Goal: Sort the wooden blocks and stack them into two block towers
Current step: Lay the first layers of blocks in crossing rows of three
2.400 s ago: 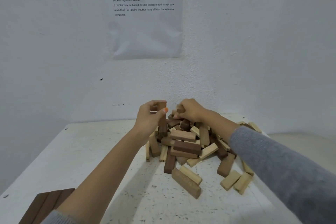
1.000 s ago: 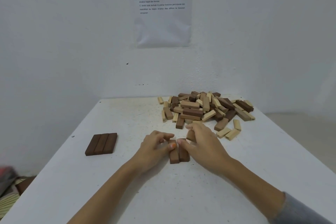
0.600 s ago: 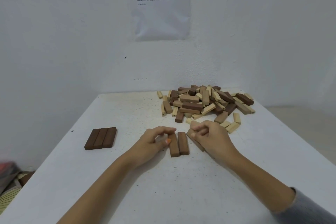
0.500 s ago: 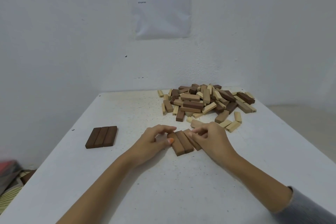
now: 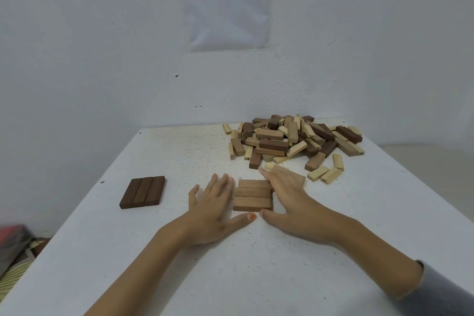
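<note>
Three mid-brown wooden blocks lie flat side by side in a square on the white table. My left hand lies flat against their left side with straight fingers. My right hand presses flat against their right side, its thumb at the near edge. Both thumbs meet in front of the square. A row of three dark brown blocks lies to the left. A mixed pile of dark, mid-brown and pale blocks sits at the back right of the table.
A white wall rises directly behind the table, with a printed paper sheet stuck on it. The table's left edge drops to the floor, where a red and grey object lies. Loose pale blocks lie near my right hand.
The blocks came from the pile to the table's middle. They lay lengthwise and skewed; now they are turned crosswise and squared up. Both hands went from curled fingers to flat palms at the sides.
</note>
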A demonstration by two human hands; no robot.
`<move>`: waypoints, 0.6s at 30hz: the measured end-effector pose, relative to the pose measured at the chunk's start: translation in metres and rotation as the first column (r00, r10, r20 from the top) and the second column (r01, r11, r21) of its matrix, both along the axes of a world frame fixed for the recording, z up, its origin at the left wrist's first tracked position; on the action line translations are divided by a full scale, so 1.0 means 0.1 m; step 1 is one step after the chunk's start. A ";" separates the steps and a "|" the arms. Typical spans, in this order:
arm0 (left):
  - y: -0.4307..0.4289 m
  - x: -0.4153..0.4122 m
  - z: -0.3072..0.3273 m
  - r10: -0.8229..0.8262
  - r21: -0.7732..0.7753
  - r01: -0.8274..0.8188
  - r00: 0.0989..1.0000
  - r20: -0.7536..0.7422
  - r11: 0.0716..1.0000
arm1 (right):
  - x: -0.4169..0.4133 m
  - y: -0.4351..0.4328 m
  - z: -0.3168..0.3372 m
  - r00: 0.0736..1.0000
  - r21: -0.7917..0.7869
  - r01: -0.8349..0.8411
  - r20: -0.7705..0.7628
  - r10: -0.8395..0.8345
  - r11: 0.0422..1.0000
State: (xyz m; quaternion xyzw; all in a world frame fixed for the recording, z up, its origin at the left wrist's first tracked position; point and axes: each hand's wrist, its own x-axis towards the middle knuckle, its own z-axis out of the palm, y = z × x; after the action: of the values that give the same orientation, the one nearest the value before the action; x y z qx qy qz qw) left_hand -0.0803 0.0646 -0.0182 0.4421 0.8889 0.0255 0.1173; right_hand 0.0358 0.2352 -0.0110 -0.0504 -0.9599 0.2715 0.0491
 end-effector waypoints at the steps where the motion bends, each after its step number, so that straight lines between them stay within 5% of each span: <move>1: 0.00 0.01 0.00 -0.009 -0.003 0.009 1.000 0.011 1.000 | 0.02 0.00 -0.01 1.000 0.089 0.020 0.004 -0.021 0.996; 5: 0.01 0.03 -0.03 -0.010 -0.008 0.010 1.000 0.009 1.000 | 0.13 -0.01 -0.07 0.989 0.348 0.075 0.092 -0.113 0.935; 8: 0.04 0.07 -0.05 -0.002 0.000 0.002 1.000 -0.024 1.000 | 0.13 -0.06 -0.12 0.974 0.374 0.058 0.184 -0.135 0.926; 18: 0.10 0.14 -0.09 0.023 0.022 -0.022 0.999 -0.045 1.000 | 0.01 -0.08 -0.24 0.979 0.415 0.075 0.140 -0.146 0.907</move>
State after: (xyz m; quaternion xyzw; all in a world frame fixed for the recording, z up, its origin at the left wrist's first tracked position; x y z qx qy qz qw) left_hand -0.0659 0.0741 -0.0270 0.4339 0.8958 0.0263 0.0921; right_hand 0.0369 0.2276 -0.0352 -0.1161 -0.9916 0.0570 -0.0071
